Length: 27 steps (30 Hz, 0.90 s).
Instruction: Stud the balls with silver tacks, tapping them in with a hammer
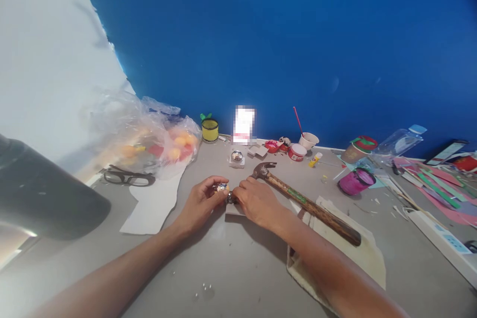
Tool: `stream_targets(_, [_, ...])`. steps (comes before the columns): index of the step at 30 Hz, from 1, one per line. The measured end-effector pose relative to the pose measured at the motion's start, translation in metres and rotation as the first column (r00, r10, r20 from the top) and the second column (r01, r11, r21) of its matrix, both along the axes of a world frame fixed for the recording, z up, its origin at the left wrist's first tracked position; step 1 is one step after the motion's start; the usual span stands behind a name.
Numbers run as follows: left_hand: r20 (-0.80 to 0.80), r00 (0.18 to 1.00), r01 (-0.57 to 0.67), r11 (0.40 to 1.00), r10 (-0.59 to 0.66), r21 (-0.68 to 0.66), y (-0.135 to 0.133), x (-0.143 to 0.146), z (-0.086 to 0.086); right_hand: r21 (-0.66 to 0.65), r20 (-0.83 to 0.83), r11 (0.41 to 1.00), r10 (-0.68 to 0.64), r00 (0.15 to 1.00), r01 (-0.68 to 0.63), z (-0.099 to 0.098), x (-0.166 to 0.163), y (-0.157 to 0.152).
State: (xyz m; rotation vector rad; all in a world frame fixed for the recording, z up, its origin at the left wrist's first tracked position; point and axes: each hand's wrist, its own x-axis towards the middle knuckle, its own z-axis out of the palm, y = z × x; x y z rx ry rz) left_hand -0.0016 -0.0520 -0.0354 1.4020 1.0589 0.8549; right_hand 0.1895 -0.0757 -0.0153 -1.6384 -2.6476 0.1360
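Note:
My left hand (204,199) is closed, thumb and fingers pinching a small shiny silver round piece (222,187) with a yellowish edge. Right beside it, my right hand (260,200) has its fingers curled together at a small dark metallic part (231,198); whether this joins the silver piece I cannot tell. My fingers hide much of both. Below them a small pale card or box (234,215) lies on the grey table. Just beyond my right hand rests a claw hammer (305,202) with a worn wooden handle, its lower end over a cream cloth (357,258).
A clear case with a silver dome (236,157) stands ahead. Eyeglasses (128,177) and a plastic bag (164,134) lie left, near a large dark cylinder (48,191). Rightward are a white cup (308,141), a magenta pot (357,182) and a power strip (439,238). A blue wall (283,44) rises behind.

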Motion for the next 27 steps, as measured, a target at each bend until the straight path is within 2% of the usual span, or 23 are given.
stream_targets(4, [0.01, 1.0, -0.003, 1.0, 0.003, 0.006, 0.002, 0.0, -0.002, 0.009, -0.02, 1.0, -0.024, 1.0, 0.024, 0.004, 0.001, 0.001])
stream_targets(8, [0.02, 1.0, -0.003, 1.0, 0.002, 0.024, 0.003, -0.001, -0.005, 0.044, -0.106, 0.998, -0.03, 0.994, 0.035, 0.002, 0.002, 0.002])
stream_targets(16, [0.09, 0.995, 0.034, 0.999, -0.035, 0.008, -0.003, 0.0, 0.008, 0.014, -0.232, 0.998, -0.056, 0.971, 0.061, -0.01, 0.0, 0.005])
stream_targets(19, [0.065, 0.996, 0.052, 0.998, -0.053, 0.019, -0.002, -0.001, 0.008, 0.006, -0.339, 0.996, -0.077, 0.938, 0.084, -0.011, 0.001, 0.007])
stream_targets(22, [-0.028, 0.999, 0.048, 0.996, -0.046, 0.08, -0.002, -0.003, 0.008, -0.022, -0.558, 0.992, -0.116, 0.821, 0.125, -0.006, 0.001, 0.006])
stream_targets(25, [-0.117, 0.992, 0.067, 0.983, -0.047, 0.171, -0.005, -0.002, 0.011, -0.155, -0.799, 0.983, -0.183, 0.572, 0.098, 0.003, -0.004, 0.001])
stream_targets(27, [-0.152, 0.987, 0.08, 0.969, -0.045, 0.233, -0.008, 0.0, 0.012, -0.228, -0.879, 0.972, -0.229, 0.419, 0.053, 0.007, -0.009, -0.004])
